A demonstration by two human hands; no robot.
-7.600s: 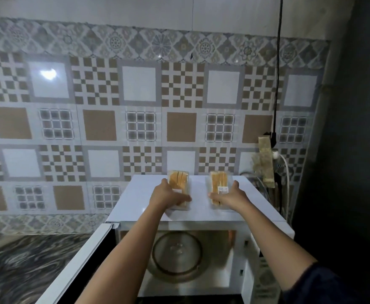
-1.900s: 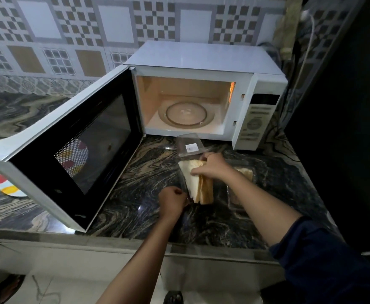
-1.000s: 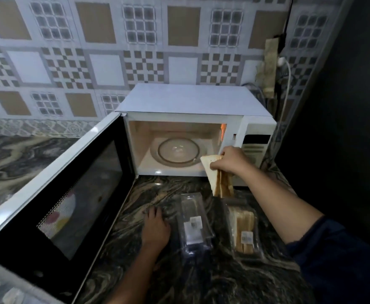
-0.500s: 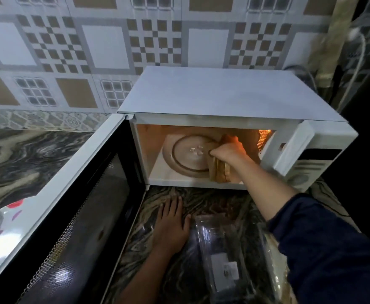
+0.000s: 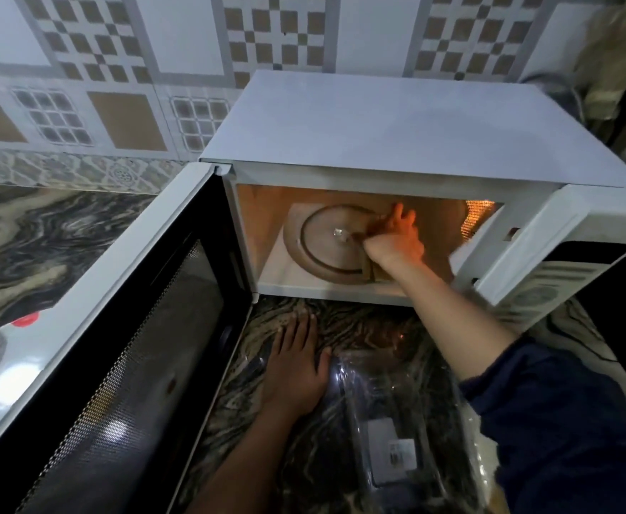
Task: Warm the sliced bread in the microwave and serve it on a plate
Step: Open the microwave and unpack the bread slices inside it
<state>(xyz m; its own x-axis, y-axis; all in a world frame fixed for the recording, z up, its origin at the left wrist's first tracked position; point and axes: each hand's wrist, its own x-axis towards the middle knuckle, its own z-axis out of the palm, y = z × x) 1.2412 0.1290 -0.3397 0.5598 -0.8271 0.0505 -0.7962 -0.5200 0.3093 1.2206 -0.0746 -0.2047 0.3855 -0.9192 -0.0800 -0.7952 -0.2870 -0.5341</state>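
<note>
Right hand (image 5: 393, 241) gripping bread (image 5: 372, 270) inside microwave (image 5: 378, 142), frame centre; left hand (image 5: 296, 369) lying flat, fingers spread, on bench (image 5: 341, 328).

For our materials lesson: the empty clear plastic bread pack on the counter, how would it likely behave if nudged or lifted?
The clear plastic pack looks thin and empty, so it is probably very light and would skid on the polished counter. Its glossy, see-through walls suggest that it would flex or crackle under the fingers rather than stay rigid.

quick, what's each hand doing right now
Left hand: open, flat on the dark marbled countertop.
Right hand: closed on the tan sliced bread, inside the white microwave.
</note>
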